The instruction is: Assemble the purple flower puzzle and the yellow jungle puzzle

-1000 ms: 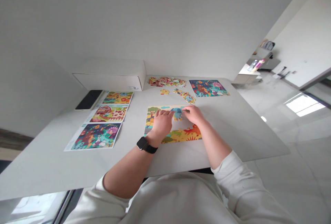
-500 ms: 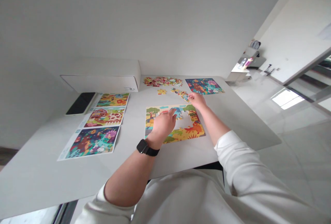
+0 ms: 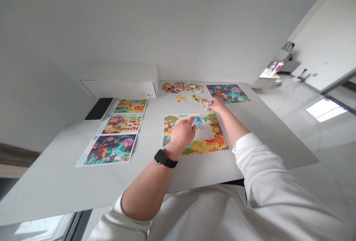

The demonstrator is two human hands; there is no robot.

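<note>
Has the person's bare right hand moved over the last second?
Yes. Judged against the flat, colourful, rectangular animal puzzle, the bare right hand has moved forward, from the puzzle's far right corner to the small loose multicoloured pieces beyond it.

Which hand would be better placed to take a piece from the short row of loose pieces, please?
Probably the right hand: its fingertips are at the near end of the row, while the left hand is over the partly built puzzle.
</note>
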